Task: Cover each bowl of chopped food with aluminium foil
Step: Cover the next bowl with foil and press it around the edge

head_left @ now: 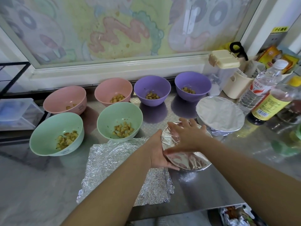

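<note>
The contents of the near covered bowl (190, 162) and the far covered bowl (219, 111) are hidden; the left forearm (123, 181) covers part of the loose foil sheet (110, 157).

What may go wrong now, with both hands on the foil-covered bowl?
The foil may tear under the right hand, which presses flat on it. The left hand grips the bowl, and its forearm crosses the spare foil sheets and might drag them against the nearest green bowl.
</note>
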Demonstrator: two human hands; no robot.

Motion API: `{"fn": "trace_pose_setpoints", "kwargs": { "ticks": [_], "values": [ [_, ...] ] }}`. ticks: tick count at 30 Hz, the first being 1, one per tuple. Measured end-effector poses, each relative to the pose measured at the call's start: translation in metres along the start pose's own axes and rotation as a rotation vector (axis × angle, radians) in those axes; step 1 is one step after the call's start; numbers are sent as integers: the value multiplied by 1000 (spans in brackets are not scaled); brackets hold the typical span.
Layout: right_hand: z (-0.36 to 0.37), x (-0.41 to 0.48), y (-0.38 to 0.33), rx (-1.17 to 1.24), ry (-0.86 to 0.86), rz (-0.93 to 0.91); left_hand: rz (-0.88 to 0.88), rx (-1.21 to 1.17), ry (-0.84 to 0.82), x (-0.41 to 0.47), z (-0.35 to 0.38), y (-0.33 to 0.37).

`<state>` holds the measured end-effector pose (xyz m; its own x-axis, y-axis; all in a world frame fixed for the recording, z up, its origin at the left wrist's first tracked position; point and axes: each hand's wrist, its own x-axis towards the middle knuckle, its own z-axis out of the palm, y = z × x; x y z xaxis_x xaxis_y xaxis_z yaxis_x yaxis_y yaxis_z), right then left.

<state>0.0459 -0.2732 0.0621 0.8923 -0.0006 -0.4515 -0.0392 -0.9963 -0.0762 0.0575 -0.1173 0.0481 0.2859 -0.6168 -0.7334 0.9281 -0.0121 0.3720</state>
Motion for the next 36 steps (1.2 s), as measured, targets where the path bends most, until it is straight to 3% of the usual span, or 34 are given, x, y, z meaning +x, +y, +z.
{"fn": "trace_pose_setpoints", "kwargs": {
  "ticks": [8, 22, 27, 32, 36],
  "values": [
    [1, 0, 0, -6, 3, 0, 14, 23, -56, 10, -9, -4],
    [-3, -1, 4, 92, -7, -15, 75, 45, 2, -16, 5, -2],
    [22, -38, 23, 384, 393, -51, 160, -109, 194, -23, 12, -16],
    [64, -60, 45, 163, 291, -131, 293, -196, 312, -3, 15, -32],
    [78, -54, 44, 89, 392, -131, 388, -215, 324, 10, 15, -36]
  ]
}}
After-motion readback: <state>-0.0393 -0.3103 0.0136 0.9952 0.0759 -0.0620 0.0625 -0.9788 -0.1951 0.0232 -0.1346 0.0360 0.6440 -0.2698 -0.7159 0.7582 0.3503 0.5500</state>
